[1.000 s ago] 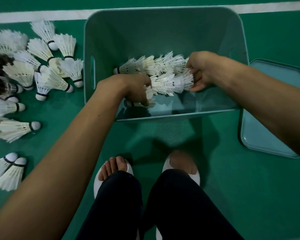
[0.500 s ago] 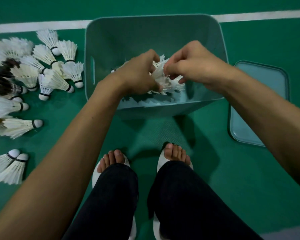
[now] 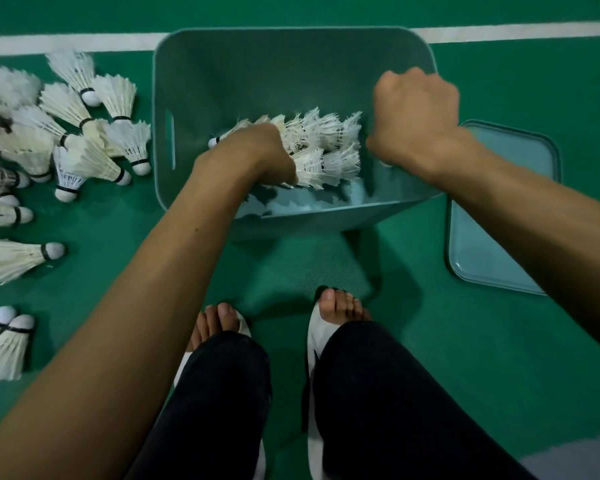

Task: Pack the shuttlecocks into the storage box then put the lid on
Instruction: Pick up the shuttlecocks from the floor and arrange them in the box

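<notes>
The teal storage box [image 3: 291, 64] stands on the green floor in front of me. Inside it lie two rows of nested white shuttlecocks [image 3: 329, 147], corks pointing left. My left hand [image 3: 257, 157] reaches into the box and is closed on the left end of these rows. My right hand [image 3: 414, 116] hovers over the box's right side as a curled fist, apart from the feathers, with nothing visible in it. The teal lid [image 3: 492, 244] lies flat on the floor right of the box.
Several loose shuttlecocks [image 3: 84, 143] lie scattered on the floor left of the box, more along the left edge [image 3: 7, 334]. A white court line [image 3: 66, 43] runs behind the box. My feet in white slippers [image 3: 326, 334] stand just before it.
My right hand has let go of the feather rows and moved right and up. My left hand has gone lower into the box with the rows.
</notes>
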### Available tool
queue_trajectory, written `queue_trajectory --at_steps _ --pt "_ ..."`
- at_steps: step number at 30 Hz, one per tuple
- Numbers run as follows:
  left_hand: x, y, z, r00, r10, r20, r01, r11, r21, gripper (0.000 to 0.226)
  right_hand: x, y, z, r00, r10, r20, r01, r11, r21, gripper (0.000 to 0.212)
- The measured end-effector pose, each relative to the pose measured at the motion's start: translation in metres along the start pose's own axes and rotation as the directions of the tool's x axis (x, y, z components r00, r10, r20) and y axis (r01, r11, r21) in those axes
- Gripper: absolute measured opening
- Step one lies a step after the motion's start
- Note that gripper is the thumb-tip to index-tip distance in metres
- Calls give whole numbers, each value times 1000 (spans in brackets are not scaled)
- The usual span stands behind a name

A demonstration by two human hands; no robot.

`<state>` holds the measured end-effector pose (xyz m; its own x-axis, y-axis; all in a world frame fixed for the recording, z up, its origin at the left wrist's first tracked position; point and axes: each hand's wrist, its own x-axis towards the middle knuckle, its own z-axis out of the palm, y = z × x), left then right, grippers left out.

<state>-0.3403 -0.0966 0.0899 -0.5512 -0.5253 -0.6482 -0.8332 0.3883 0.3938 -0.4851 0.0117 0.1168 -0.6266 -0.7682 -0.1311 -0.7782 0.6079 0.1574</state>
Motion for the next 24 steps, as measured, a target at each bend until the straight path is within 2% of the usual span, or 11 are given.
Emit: queue_trajectory --at_steps 3,7,9,10,12,15,16,18,21,24 --pt "10 -13 2 995 -28 92 16 991 135 30 8 -13 25 999 26 47 -28 999 44 30" --pt "12 -23 8 987 -18 163 -10 986 167 56 18 -17 43 953 190 236 -255 923 288 24" --pt "14 -26 10 982 -9 189 -21 987 157 64 27 -13 49 910 255 326 -384 816 433 5" --pt "15 -26 10 980 -8 197 -21 989 149 67 31 -11 52 885 284 368 -445 747 493 5" --pt "16 -26 10 979 -5 202 -24 990 140 69 41 -10 59 830 319 459 -549 616 565 9" --pt "17 -21 8 976 -8 220 -19 993 118 61 46 -9 62 730 286 620 -669 480 567 22" --pt "17 -20 8 975 -12 223 -14 993 116 59 45 -9 62 711 278 646 -685 481 546 22" --pt "18 -19 7 974 -17 225 -8 994 111 60 47 -11 60 721 256 644 -655 556 512 18" --pt "22 -19 7 978 -9 209 -6 997 74 62 49 -19 61 803 240 546 -512 746 425 8" --pt "23 -20 8 977 -20 211 19 1000 11 51 44 -20 67 883 182 432 -345 877 336 21"
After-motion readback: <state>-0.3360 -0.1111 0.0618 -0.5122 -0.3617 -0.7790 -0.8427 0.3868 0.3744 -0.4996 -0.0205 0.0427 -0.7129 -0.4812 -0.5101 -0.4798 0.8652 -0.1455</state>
